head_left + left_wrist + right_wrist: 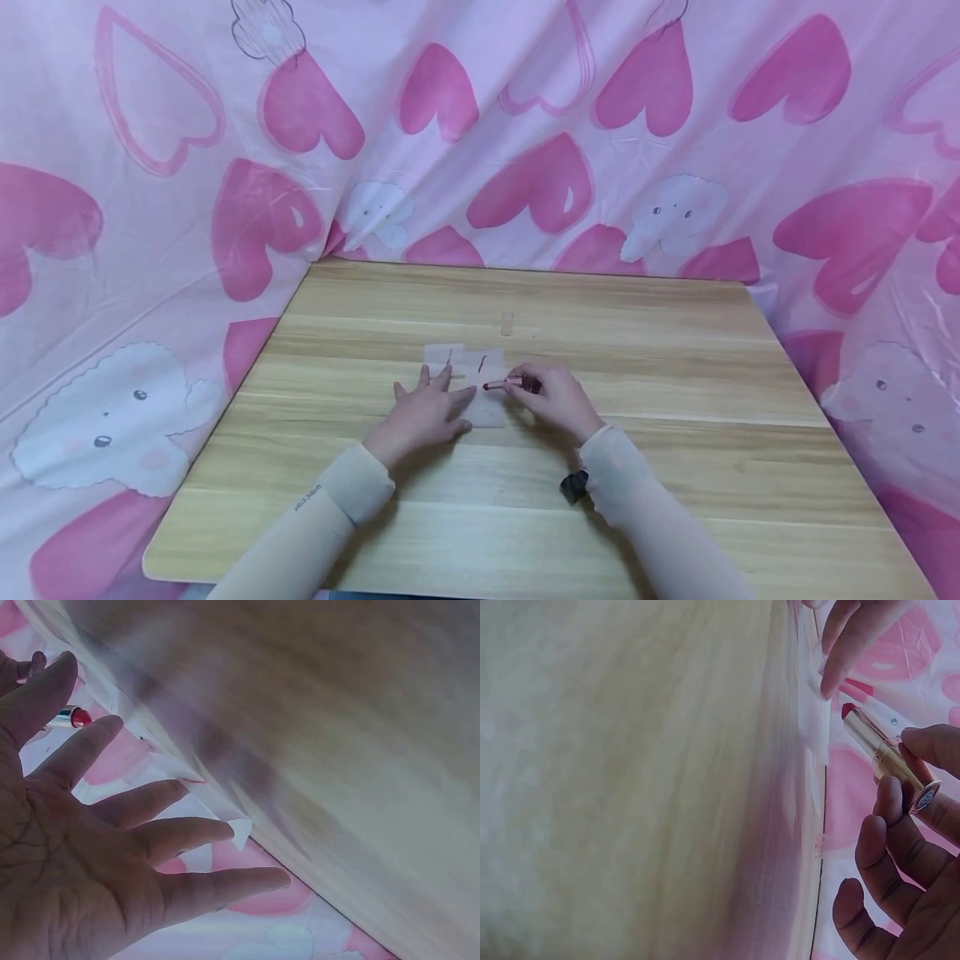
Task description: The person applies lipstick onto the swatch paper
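A red lipstick [885, 750] with a gold and silver tube is pinched between the thumb and fingers of my right hand [551, 398]. In the head view its red tip points left, close to the white paper [487, 412]. Two short red strokes [482, 363] show on the paper's upper part. My left hand [423, 417] rests with spread, straight fingers on the left side of the paper, partly covering it. From the left wrist view, the lipstick's red tip [81, 717] appears beyond the left thumb and index finger.
On the wooden table [675, 358], a small clear cap-like piece [507, 323] lies behind the paper. A dark object [574, 487] sits at the right cuff. Pink heart-patterned cloth [532, 183] hangs along the back and sides.
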{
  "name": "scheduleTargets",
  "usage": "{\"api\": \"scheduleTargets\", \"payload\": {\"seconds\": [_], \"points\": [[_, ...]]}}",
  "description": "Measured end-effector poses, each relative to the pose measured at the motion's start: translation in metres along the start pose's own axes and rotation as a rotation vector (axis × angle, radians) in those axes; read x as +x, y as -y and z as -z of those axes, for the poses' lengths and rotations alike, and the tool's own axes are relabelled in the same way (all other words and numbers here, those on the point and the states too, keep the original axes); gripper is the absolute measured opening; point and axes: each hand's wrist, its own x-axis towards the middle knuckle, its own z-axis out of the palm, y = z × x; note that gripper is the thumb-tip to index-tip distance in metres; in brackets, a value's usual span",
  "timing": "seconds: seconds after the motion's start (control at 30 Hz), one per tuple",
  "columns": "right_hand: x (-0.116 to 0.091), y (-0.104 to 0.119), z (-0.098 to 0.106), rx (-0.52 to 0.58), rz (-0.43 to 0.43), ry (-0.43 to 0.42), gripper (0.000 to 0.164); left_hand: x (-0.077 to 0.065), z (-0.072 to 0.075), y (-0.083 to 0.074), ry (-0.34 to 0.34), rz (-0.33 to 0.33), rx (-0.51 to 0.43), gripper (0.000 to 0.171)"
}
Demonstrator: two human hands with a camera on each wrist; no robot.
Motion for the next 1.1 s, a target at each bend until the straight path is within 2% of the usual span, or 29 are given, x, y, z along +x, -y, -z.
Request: {"api": "scheduleTargets", "payload": {"seconds": [0.2, 0.4, 0.67, 1.1], "points": [[-0.0022, -0.0015, -0.0019, -0.001, -0.003, 0.013, 0.01, 0.0027, -0.004, 0.0023, 0.004, 0.003, -0.004, 0.058], [-0.004, -0.0015, -0.0021, -0.003, -0.01, -0.009, 0.009, 0.006, -0.007, 0.0035, -0.005, 0.0, 0.008, 0.053], [-0.0038, 0.0021, -0.0042, -0.046, -0.011, -0.006, 0.011, 0.0055, -0.0061, 0.0042, 0.02, 0.011, -0.032, 0.056], [-0.0032, 0.0041, -0.0048, -0.088, 0.014, 0.01, 0.017, 0.0054, -0.0061, 0.0048, 0.015, -0.002, -0.028, 0.057]]}}
